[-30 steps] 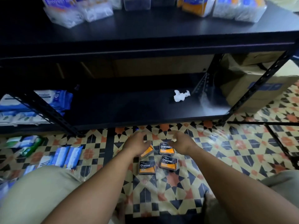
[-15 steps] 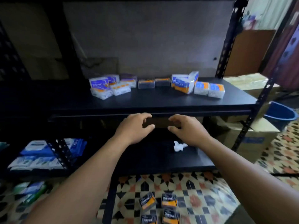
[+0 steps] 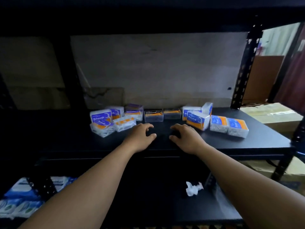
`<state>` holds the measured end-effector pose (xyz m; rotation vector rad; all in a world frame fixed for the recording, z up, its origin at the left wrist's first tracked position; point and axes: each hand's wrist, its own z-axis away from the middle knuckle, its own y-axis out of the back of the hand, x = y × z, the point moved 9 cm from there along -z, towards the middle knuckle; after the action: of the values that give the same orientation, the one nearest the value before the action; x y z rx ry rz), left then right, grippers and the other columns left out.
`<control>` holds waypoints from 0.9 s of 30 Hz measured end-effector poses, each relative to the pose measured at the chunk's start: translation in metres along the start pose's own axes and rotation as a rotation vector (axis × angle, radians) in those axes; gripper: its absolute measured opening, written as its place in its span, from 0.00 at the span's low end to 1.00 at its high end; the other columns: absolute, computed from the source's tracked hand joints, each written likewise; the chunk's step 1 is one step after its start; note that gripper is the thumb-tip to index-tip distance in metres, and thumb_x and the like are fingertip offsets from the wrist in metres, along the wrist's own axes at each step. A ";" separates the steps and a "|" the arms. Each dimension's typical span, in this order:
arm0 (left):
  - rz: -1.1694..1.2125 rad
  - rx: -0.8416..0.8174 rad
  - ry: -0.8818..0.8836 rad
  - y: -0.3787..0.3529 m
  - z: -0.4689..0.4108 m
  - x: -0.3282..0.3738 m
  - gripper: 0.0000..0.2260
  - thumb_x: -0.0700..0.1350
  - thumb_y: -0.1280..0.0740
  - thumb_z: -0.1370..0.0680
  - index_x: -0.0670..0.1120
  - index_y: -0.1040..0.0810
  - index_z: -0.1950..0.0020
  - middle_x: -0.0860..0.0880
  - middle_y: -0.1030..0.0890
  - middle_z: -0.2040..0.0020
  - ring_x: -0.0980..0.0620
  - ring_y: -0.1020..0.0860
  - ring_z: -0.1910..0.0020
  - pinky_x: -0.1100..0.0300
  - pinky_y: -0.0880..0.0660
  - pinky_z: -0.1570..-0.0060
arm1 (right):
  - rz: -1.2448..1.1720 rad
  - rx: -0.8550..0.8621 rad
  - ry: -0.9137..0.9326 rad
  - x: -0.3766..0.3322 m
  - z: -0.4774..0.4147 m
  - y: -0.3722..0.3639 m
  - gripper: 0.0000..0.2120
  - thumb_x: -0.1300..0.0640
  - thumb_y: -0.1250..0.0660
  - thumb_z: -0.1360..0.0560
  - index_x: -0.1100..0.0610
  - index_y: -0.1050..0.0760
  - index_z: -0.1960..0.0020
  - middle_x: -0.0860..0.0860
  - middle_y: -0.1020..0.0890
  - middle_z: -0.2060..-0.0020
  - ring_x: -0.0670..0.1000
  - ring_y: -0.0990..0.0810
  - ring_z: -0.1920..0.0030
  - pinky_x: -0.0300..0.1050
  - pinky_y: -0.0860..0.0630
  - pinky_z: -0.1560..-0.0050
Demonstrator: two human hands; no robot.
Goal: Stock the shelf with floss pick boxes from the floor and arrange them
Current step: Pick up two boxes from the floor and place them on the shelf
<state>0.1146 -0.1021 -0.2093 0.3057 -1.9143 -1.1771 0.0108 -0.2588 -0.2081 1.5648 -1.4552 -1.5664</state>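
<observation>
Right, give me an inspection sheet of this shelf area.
Surface: black shelf, boxes along its back.
Job's things: Smooth boxes left, two Charcoal boxes middle, Round boxes right, loosely arranged.
Clutter: crumpled white scrap on the lower shelf.
Hands: left hand and right hand over the black shelf, fingers curled; too dark to tell if they hold anything.
Cables: nothing seen.
Surroundings: blue packs lower left, cartons at right.
</observation>
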 end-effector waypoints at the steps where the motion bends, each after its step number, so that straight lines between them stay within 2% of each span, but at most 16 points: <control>1: -0.001 0.025 -0.003 0.000 -0.011 -0.004 0.22 0.56 0.33 0.23 0.53 0.28 0.30 0.49 0.25 0.36 0.49 0.25 0.38 0.53 0.26 0.40 | 0.000 -0.003 -0.012 0.006 -0.012 -0.001 0.24 0.44 0.33 0.24 0.46 0.32 0.29 0.53 0.25 0.37 0.56 0.28 0.35 0.51 0.29 0.36; 5: -0.026 0.223 -0.067 0.010 -0.050 -0.008 0.26 0.56 0.34 0.22 0.51 0.32 0.26 0.48 0.30 0.29 0.46 0.28 0.33 0.51 0.29 0.36 | -0.012 0.043 -0.049 0.025 -0.054 -0.002 0.30 0.44 0.34 0.23 0.47 0.39 0.25 0.54 0.33 0.29 0.58 0.31 0.31 0.53 0.30 0.33; 9: -0.127 0.355 -0.102 0.014 -0.081 -0.010 0.26 0.58 0.37 0.21 0.51 0.35 0.24 0.48 0.34 0.28 0.46 0.34 0.29 0.50 0.29 0.37 | -0.038 0.189 -0.070 0.037 -0.087 0.003 0.30 0.43 0.37 0.23 0.48 0.40 0.24 0.54 0.36 0.27 0.58 0.35 0.28 0.55 0.33 0.32; 13: -0.192 0.336 -0.064 0.008 -0.101 -0.017 0.28 0.61 0.42 0.20 0.50 0.36 0.24 0.46 0.34 0.29 0.45 0.38 0.27 0.48 0.30 0.36 | -0.054 0.234 -0.043 0.035 -0.112 0.002 0.29 0.46 0.39 0.20 0.54 0.42 0.22 0.60 0.38 0.25 0.59 0.41 0.25 0.51 0.42 0.28; 17: -0.261 0.200 0.033 -0.005 -0.113 -0.030 0.28 0.64 0.49 0.19 0.52 0.38 0.23 0.45 0.40 0.26 0.43 0.44 0.26 0.45 0.34 0.33 | -0.043 0.101 -0.093 0.044 -0.133 -0.016 0.29 0.43 0.47 0.17 0.52 0.48 0.20 0.60 0.45 0.22 0.60 0.48 0.22 0.51 0.49 0.25; 19: -0.282 0.166 0.065 -0.008 -0.114 -0.035 0.28 0.64 0.51 0.19 0.52 0.38 0.23 0.44 0.39 0.26 0.42 0.45 0.27 0.45 0.36 0.32 | -0.054 0.077 -0.121 0.048 -0.135 -0.019 0.26 0.43 0.49 0.17 0.53 0.40 0.22 0.61 0.42 0.23 0.62 0.43 0.24 0.53 0.45 0.26; 21: -0.287 0.151 0.063 -0.009 -0.114 -0.034 0.27 0.64 0.51 0.19 0.52 0.38 0.23 0.44 0.38 0.25 0.42 0.43 0.27 0.45 0.37 0.32 | -0.107 0.127 -0.108 0.048 -0.133 -0.014 0.20 0.44 0.47 0.17 0.54 0.32 0.32 0.60 0.31 0.32 0.63 0.32 0.32 0.53 0.36 0.34; 23: -0.264 0.160 0.045 -0.007 -0.112 -0.030 0.26 0.63 0.49 0.19 0.51 0.36 0.26 0.45 0.35 0.26 0.43 0.39 0.27 0.45 0.35 0.33 | -0.160 0.144 -0.108 0.048 -0.129 -0.011 0.16 0.45 0.44 0.18 0.54 0.31 0.38 0.58 0.27 0.39 0.61 0.27 0.39 0.51 0.32 0.42; 25: -0.179 0.169 0.029 -0.006 -0.111 -0.029 0.24 0.62 0.46 0.19 0.50 0.35 0.27 0.46 0.31 0.28 0.43 0.35 0.29 0.44 0.33 0.34 | -0.179 0.140 -0.123 0.050 -0.125 -0.009 0.19 0.43 0.42 0.19 0.54 0.34 0.35 0.58 0.27 0.37 0.60 0.27 0.38 0.50 0.32 0.44; 27: -0.051 0.162 0.032 -0.005 -0.111 -0.034 0.28 0.61 0.41 0.21 0.51 0.39 0.24 0.45 0.34 0.26 0.44 0.35 0.28 0.44 0.34 0.33 | -0.185 0.141 -0.143 0.052 -0.121 -0.006 0.28 0.41 0.39 0.21 0.54 0.39 0.27 0.59 0.32 0.32 0.62 0.30 0.34 0.52 0.33 0.38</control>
<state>0.2193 -0.1533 -0.2093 0.4602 -1.9883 -1.0448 0.1117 -0.3427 -0.2072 1.7422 -1.5655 -1.7452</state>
